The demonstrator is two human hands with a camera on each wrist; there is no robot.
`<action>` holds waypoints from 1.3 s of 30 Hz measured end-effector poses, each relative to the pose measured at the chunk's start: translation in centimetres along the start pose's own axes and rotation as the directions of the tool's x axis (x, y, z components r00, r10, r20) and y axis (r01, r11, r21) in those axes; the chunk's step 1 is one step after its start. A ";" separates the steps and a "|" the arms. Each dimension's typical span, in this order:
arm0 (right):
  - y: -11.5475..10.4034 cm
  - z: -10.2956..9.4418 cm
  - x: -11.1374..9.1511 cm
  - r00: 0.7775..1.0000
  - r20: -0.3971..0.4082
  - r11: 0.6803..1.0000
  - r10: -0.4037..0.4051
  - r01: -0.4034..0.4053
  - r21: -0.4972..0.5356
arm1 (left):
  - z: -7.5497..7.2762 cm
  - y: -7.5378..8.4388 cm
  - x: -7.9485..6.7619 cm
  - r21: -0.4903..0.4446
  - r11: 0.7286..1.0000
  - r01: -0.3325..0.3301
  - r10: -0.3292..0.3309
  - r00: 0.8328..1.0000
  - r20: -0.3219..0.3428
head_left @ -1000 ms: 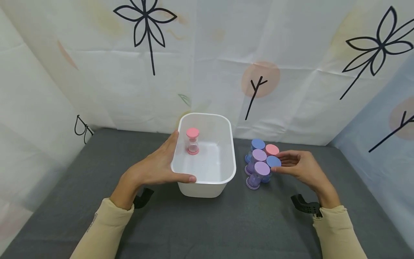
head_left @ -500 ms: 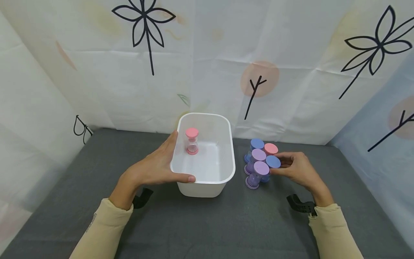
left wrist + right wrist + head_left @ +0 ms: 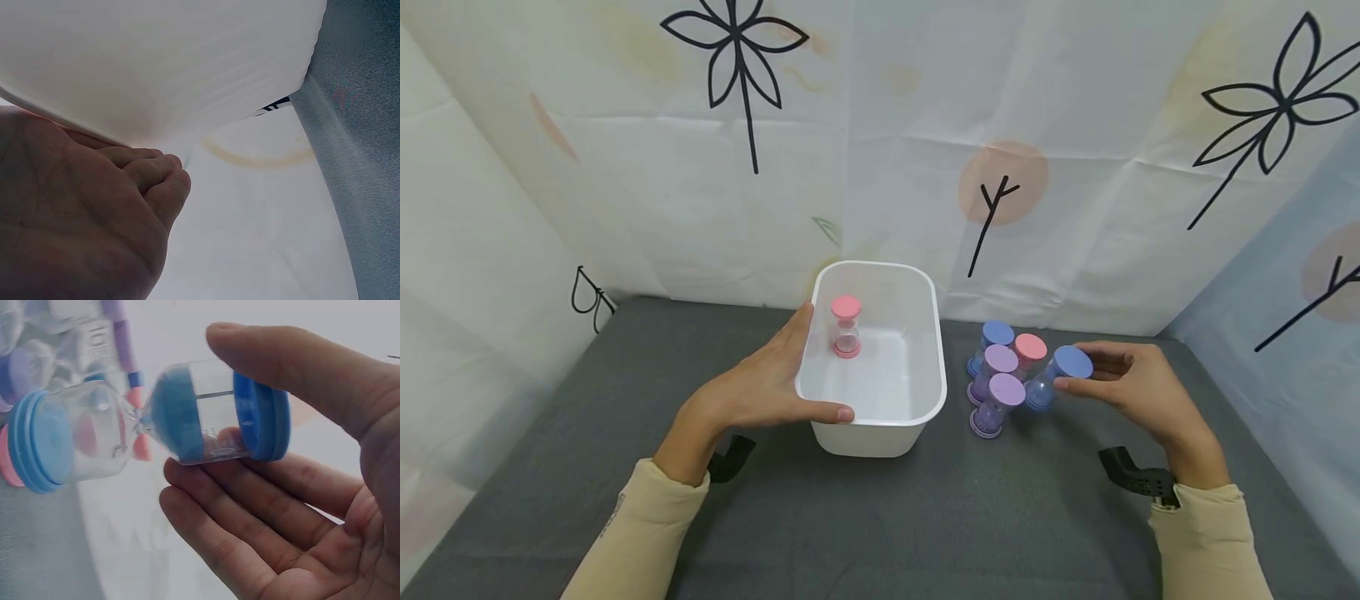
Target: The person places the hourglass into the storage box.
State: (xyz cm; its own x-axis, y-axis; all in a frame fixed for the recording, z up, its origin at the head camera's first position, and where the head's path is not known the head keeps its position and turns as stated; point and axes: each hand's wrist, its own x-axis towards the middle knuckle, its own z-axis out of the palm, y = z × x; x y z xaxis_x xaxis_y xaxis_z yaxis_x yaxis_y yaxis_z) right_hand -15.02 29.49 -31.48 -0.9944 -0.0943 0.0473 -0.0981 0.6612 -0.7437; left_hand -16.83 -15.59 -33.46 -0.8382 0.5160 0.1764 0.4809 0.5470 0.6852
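Observation:
My right hand (image 3: 1138, 387) pinches a blue-capped hourglass (image 3: 1047, 385) by its upper end, thumb on one side and fingers on the other. The hourglass leans, its top tipped to the right. Blue sand fills part of the upper bulb in the right wrist view, where the hourglass (image 3: 178, 412) lies across the picture. My left hand (image 3: 752, 383) holds the left side of a white tub (image 3: 880, 437), with the thumb along the front rim. In the left wrist view the fingers (image 3: 159, 181) bend against the outside wall. One pink hourglass (image 3: 847, 327) stands inside the tub.
Right of the tub stand two purple hourglasses (image 3: 996, 404), a blue hourglass (image 3: 997, 335) and a pink hourglass (image 3: 1031, 348), close together. A grey cloth (image 3: 880, 533) covers the table. A patterned white curtain (image 3: 895, 192) rises behind it.
My right hand has moved right with the blue hourglass, which has come away from the others and tilted. The left hand and tub have stayed put.

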 end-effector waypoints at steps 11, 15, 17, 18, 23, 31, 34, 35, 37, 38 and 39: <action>-1.1 -0.9 -1.4 0.963 -0.257 0.907 -0.087 0.183 0.379 | 0.0 0.1 0.0 -0.002 1.000 0.014 -0.014 1.000 0.005; -1.6 -0.8 -1.5 0.915 -0.355 0.727 -0.191 0.375 0.575 | 0.0 0.1 0.0 -0.002 1.000 0.017 -0.017 1.000 0.007; -1.9 -0.6 -1.5 0.897 -0.373 0.643 -0.237 0.433 0.632 | -0.1 0.1 0.0 0.001 1.000 0.017 -0.017 1.000 0.012; -2.2 -0.6 -1.5 0.891 -0.378 0.618 -0.250 0.447 0.646 | -0.1 0.1 0.0 0.002 1.000 0.020 -0.020 1.000 0.013; -3.5 0.2 -1.6 0.865 -0.385 0.530 -0.323 0.502 0.684 | -0.1 0.1 0.1 0.005 1.000 0.007 -0.007 1.000 0.010; -5.9 1.4 -1.3 0.864 -0.320 0.564 -0.388 0.497 0.660 | 0.0 0.1 0.1 -0.007 1.000 -0.016 0.016 1.000 -0.007; -7.4 2.0 -0.6 0.879 -0.274 0.614 -0.390 0.470 0.635 | 0.0 0.0 0.1 -0.008 1.000 -0.021 0.021 1.000 -0.008; -8.0 2.2 -0.2 0.881 -0.258 0.609 -0.396 0.462 0.645 | 0.0 0.0 0.1 -0.008 1.000 -0.023 0.022 1.000 -0.010; -9.2 2.7 0.6 0.891 -0.233 0.618 -0.389 0.440 0.652 | 0.0 0.0 0.1 -0.019 0.999 -0.029 0.028 1.000 -0.012; -9.8 3.0 1.1 0.895 -0.222 0.618 -0.386 0.430 0.659 | 0.0 0.0 0.1 -0.020 0.999 -0.026 0.026 1.000 -0.012; -10.4 3.4 1.6 0.900 -0.212 0.617 -0.380 0.417 0.667 | 0.0 0.0 0.1 -0.023 0.999 -0.030 0.030 0.999 -0.011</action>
State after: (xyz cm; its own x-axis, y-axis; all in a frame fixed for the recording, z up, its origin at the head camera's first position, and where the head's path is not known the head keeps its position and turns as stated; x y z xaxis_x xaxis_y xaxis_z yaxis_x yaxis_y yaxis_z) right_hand -15.41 19.93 -25.88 -0.8663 -0.1787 0.4664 -0.4495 -0.1279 -0.8841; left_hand -16.88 -15.52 -33.42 -0.8264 0.5245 0.2048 0.4997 0.5157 0.6960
